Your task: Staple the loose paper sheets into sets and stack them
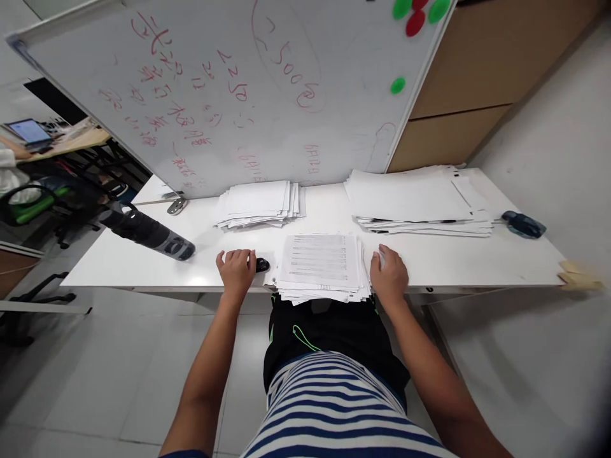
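Note:
A stack of printed sheets (319,262) lies in front of me, its near edge jutting past the desk's front. My left hand (237,270) rests on the desk to its left, fingers bent and slightly apart. Beside that thumb sits a small shiny black object (262,264), partly hidden by the hand. To the right of the stack, close to its edge, is my right hand (390,273). Its fingers are loosely curved, thumb apart from the forefinger. A whitish patch shows between them; whether it is paper or desk is unclear.
Behind are a smaller paper pile (258,202) and a larger one (410,197), below a whiteboard (305,127). A black bottle (153,234) stands at left, near a small grey object (177,205). A dark blue object (523,224) lies at right. A person's arm (14,149) shows far left.

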A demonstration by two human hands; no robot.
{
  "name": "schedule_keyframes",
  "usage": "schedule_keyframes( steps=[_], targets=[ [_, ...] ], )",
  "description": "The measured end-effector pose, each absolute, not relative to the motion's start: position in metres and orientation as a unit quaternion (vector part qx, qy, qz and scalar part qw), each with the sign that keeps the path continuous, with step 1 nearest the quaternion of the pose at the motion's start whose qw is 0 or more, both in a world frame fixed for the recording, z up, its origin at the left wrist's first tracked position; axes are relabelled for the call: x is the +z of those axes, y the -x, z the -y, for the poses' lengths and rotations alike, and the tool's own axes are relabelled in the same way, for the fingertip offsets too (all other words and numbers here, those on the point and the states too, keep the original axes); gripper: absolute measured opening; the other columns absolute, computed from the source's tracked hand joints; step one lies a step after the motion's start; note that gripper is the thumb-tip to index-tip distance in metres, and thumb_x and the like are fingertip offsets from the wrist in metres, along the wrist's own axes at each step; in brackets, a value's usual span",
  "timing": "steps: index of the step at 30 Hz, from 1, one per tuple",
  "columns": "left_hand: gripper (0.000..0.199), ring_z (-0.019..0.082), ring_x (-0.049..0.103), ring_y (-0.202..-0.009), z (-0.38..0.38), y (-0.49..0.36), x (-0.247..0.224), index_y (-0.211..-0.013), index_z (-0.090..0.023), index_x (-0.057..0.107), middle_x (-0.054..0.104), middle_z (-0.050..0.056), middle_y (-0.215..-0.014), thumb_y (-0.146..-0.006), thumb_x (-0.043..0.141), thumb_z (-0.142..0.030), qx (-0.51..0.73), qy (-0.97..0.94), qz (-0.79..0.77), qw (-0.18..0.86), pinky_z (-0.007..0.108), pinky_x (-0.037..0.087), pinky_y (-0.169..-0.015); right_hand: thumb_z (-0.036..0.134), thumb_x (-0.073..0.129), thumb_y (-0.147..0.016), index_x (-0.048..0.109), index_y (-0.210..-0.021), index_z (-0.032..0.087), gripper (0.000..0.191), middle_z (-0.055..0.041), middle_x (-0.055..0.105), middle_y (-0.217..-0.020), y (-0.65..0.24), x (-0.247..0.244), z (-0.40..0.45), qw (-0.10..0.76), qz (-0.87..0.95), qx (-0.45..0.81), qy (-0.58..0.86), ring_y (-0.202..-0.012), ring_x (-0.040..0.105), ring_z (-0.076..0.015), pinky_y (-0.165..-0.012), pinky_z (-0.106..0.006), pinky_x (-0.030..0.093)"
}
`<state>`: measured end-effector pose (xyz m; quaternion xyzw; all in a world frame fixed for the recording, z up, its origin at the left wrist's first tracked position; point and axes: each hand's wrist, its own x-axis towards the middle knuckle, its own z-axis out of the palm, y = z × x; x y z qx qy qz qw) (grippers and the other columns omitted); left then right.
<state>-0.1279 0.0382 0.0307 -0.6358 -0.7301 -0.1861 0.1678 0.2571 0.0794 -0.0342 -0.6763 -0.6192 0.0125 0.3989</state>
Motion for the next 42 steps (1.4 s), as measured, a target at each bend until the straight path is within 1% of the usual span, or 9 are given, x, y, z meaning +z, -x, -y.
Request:
schedule_keyframes(
  steps=[6,11,18,24,27,30,34,39,42],
  targets=[
    [0.032,0.032,0.057,-0.111,-0.114,0.106,0.071,-0.109,-0.022,0.064,0.069,0.013,-0.112,-0.094,0.045,-0.044,-0.189,0.602,0.761,0.148,0.049,0.025,-0.106,0.034,0.041,-0.096,0.063,-0.122,0.014,0.039,-0.0146,0.071,-0.115,-0.258,-0.038,-0.082,0.404,0.613,0.009,0.678,-0.102,0.065,-0.0291,-0.088,-0.041,0.050],
    [0.053,0.038,0.045,-0.129,-0.197,0.092,0.070,-0.126,-0.018,0.055,0.055,0.019,-0.137,-0.086,0.055,-0.053,-0.159,0.607,0.777,0.052,0.052,0.033,-0.101,0.032,0.041,-0.097,0.063,-0.120,0.014,0.037,-0.0145,0.071,-0.114,-0.256,-0.035,-0.083,0.396,0.615,0.014,0.682,-0.101,0.065,-0.0277,-0.087,-0.039,0.050],
    [0.052,0.040,0.053,-0.118,-0.238,0.104,0.054,-0.116,-0.020,0.058,0.062,0.020,-0.126,-0.083,0.056,-0.060,-0.107,0.578,0.809,-0.009,0.053,0.038,-0.092,0.030,0.039,-0.098,0.063,-0.122,0.013,0.037,-0.0153,0.071,-0.114,-0.257,-0.030,-0.083,0.387,0.614,0.038,0.687,-0.101,0.064,-0.0271,-0.086,-0.039,0.049],
    [0.034,0.035,0.063,-0.101,-0.241,0.114,0.056,-0.109,-0.020,0.061,0.070,0.019,-0.104,-0.092,0.043,-0.043,-0.080,0.577,0.812,0.039,0.045,0.042,-0.081,0.030,0.040,-0.097,0.063,-0.122,0.014,0.037,-0.0154,0.070,-0.114,-0.258,-0.030,-0.084,0.393,0.612,0.043,0.685,-0.102,0.064,-0.0278,-0.088,-0.040,0.049],
    [0.027,0.035,0.064,-0.098,-0.242,0.129,0.061,-0.108,-0.020,0.062,0.070,0.018,-0.101,-0.089,0.045,-0.030,-0.061,0.601,0.796,0.045,0.042,0.043,-0.078,0.030,0.040,-0.098,0.062,-0.123,0.014,0.037,-0.0160,0.070,-0.115,-0.258,-0.031,-0.084,0.393,0.613,0.048,0.684,-0.103,0.064,-0.0279,-0.087,-0.039,0.049],
    [0.036,0.031,0.065,-0.102,-0.241,0.150,0.066,-0.116,-0.022,0.060,0.071,0.013,-0.107,-0.080,0.054,-0.023,-0.067,0.631,0.773,0.006,0.039,0.044,-0.082,0.028,0.040,-0.098,0.062,-0.123,0.013,0.037,-0.0157,0.070,-0.115,-0.258,-0.032,-0.084,0.389,0.612,0.046,0.687,-0.103,0.064,-0.0276,-0.087,-0.039,0.049],
    [0.053,0.020,0.062,-0.112,-0.233,0.165,0.068,-0.127,-0.025,0.053,0.068,0.005,-0.124,-0.075,0.057,-0.016,-0.124,0.639,0.754,-0.092,0.030,0.045,-0.090,0.027,0.040,-0.097,0.062,-0.123,0.014,0.036,-0.0139,0.071,-0.114,-0.259,-0.033,-0.085,0.386,0.612,0.037,0.689,-0.101,0.064,-0.0280,-0.086,-0.039,0.049],
    [0.042,0.024,0.061,-0.116,-0.230,0.146,0.063,-0.122,-0.024,0.054,0.067,0.008,-0.126,-0.082,0.060,-0.036,-0.184,0.574,0.795,-0.067,0.035,0.044,-0.092,0.027,0.041,-0.097,0.063,-0.121,0.013,0.035,-0.0149,0.071,-0.113,-0.258,-0.032,-0.085,0.390,0.611,0.036,0.688,-0.100,0.064,-0.0277,-0.085,-0.039,0.049],
    [0.054,0.029,0.061,-0.114,-0.233,0.132,0.061,-0.122,-0.022,0.053,0.067,0.012,-0.124,-0.078,0.064,-0.053,-0.186,0.548,0.814,-0.050,0.038,0.044,-0.090,0.026,0.042,-0.097,0.063,-0.120,0.013,0.034,-0.0144,0.071,-0.113,-0.258,-0.031,-0.085,0.392,0.614,0.028,0.685,-0.100,0.065,-0.0270,-0.084,-0.038,0.049]
  ],
)
